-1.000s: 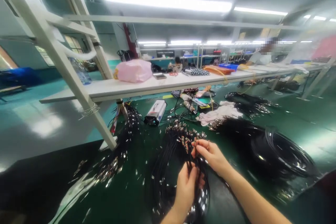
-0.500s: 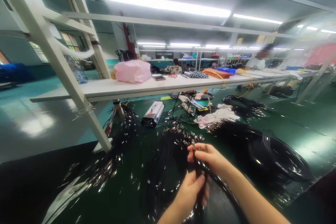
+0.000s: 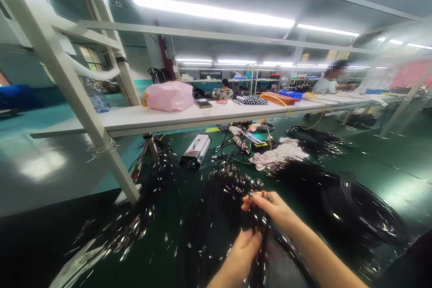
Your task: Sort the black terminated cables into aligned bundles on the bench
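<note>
while our left hand is wrapped round a bunch of black cables, our right hand pinches a metal tip at its upper end, thumb against finger. we have the bunch raised over the green work surface, just nearer us than a heap of loose cable ends. beyond: 1 silver box, 1 pale cloth; above, 1 pink bag on a white shelf.
</note>
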`<state>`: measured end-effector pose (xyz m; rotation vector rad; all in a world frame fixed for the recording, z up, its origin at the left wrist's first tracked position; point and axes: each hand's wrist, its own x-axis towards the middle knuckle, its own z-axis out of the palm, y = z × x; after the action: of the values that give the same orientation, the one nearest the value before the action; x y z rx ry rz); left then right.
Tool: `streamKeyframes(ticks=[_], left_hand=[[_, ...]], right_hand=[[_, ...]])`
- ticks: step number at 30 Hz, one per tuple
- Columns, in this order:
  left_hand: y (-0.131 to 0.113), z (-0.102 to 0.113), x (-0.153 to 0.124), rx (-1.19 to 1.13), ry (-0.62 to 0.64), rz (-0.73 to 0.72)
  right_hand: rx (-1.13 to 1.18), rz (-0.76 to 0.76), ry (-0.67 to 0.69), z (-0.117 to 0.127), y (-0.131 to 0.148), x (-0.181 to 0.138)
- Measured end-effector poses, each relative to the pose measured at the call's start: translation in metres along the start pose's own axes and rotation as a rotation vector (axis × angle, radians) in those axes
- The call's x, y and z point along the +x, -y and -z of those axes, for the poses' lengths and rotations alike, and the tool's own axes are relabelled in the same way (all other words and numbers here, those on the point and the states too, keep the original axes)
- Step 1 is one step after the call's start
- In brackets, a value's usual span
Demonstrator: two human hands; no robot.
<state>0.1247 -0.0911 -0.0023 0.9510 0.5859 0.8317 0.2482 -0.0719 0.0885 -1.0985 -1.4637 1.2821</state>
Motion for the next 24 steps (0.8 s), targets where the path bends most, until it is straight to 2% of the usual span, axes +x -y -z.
streamKeyframes(ticks=[2, 5, 8, 9, 11, 14, 17, 20, 22, 24], left_hand=[[-0.003, -0.002, 0.001, -0.063, 0.053, -0.008], [-0.001, -0.004, 0.005, -0.216, 0.192, 0.074], [0.006, -0.006, 0.010, -0.269, 0.180, 0.126], [0.007, -0.006, 0.010, -0.257, 0.152, 0.125], [0.006, -0.007, 0.011, -0.214, 0.131, 0.127], [-0.002, -0.009, 0.011, -0.174, 0.099, 0.127], [-0.014, -0.011, 0.013, -0.189, 0.053, 0.090], [-0.020, -0.016, 0.017, -0.189, 0.053, -0.004], [-0.022, -0.018, 0.019, -0.210, 0.049, -0.006], [-0.024, -0.016, 0.019, -0.257, -0.012, 0.039]], right_hand=[[0.050, 0.018, 0.090, 0.003, -0.002, 0.001], [0.133, 0.017, 0.252, 0.013, -0.002, 0.008], [0.251, 0.078, 0.264, 0.024, 0.008, 0.020], [0.230, 0.116, 0.246, 0.026, 0.014, 0.024], [0.013, 0.155, 0.261, 0.028, 0.028, 0.032], [-0.445, 0.091, 0.410, 0.022, 0.045, 0.041], [-0.663, 0.060, 0.447, 0.009, 0.051, 0.045], [-0.697, 0.076, 0.430, -0.001, 0.050, 0.050], [-0.597, 0.085, 0.443, -0.002, 0.047, 0.054], [-0.438, 0.123, 0.406, 0.007, 0.039, 0.060]])
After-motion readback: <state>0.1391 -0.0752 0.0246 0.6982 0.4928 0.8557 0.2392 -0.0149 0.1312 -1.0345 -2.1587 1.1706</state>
